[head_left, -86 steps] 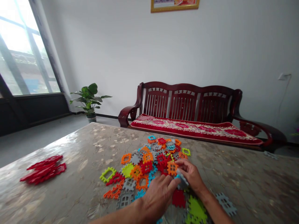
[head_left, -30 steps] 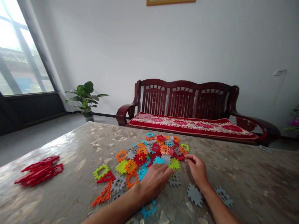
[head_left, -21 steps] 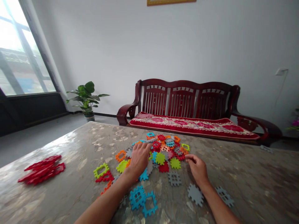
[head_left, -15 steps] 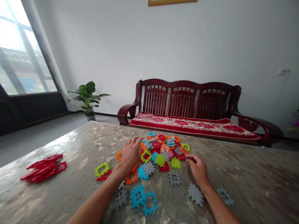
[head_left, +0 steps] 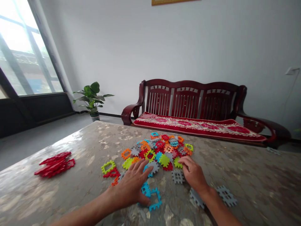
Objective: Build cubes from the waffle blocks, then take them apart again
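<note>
Colourful plastic interlocking tiles with notched edges lie heaped in a loose pile (head_left: 168, 148) on the table. My left hand (head_left: 135, 182) is open, thumb and fingers spread, over the near left side of the pile. Its thumb is by a blue frame tile (head_left: 155, 201), and its fingertips are over a grey tile (head_left: 154, 168). On the right, my right hand (head_left: 194, 173) has its fingers closed at the edge of a lime-green tile (head_left: 177, 163), covering part of it. Just below sits a grey window tile (head_left: 178, 177). Under the right wrist is another grey tile (head_left: 196, 198), partly hidden.
A stack of red tiles (head_left: 55, 164) lies apart at the left of the patterned table (head_left: 82, 201). More grey tiles (head_left: 226, 195) rest on the right. Beyond the table are a wooden bench (head_left: 185, 103) with a red cover and a potted plant (head_left: 92, 99).
My left hand has come back toward me from the pile's left side, uncovering orange, grey and green tiles. My right hand has moved left onto the lime-green tile. The view has shifted slightly.
</note>
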`<state>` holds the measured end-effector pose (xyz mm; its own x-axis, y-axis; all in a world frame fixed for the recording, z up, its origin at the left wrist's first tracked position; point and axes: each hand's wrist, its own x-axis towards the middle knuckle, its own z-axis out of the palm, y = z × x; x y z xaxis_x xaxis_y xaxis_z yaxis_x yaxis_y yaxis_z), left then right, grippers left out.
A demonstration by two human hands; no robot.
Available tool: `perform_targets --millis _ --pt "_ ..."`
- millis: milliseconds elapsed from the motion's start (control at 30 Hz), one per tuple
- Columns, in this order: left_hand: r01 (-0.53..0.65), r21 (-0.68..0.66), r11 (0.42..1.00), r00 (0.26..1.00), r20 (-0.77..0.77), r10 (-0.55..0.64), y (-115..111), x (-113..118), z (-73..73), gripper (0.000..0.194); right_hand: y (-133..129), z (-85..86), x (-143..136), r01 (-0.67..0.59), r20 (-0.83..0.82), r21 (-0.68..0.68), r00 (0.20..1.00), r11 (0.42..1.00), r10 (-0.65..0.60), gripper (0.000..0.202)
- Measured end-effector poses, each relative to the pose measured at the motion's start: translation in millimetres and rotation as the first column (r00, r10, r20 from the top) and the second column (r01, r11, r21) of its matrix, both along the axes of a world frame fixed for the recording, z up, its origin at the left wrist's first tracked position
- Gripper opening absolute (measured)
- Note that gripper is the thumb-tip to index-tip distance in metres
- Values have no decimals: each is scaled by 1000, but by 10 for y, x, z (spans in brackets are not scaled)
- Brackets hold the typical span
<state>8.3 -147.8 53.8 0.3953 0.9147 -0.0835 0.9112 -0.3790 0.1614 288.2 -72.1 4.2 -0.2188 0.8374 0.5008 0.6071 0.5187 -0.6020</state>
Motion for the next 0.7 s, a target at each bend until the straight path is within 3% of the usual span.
perform_targets --millis 100,200,333,500,700 --pt "-30 -1 1000 999 -13 30 27 -56 -118 104 -150 139 -199 -112 35 -104 993 988 117 29" --pt "-73 16 997 997 9 73 107 -109 -157 96 -341 258 -379 -213 102 -277 963 937 250 28" --pt "-26 47 999 998 59 24 160 -129 -167 75 -564 294 -554 -295 232 -328 896 897 379 56" --pt "-15 98 995 993 120 3 171 -54 -162 52 -591 179 -669 -264 356 -316 858 911 372 43" --pt "-92 154 984 992 101 77 233 57 -213 35 -534 131 -678 -182 304 -378 902 908 308 36"
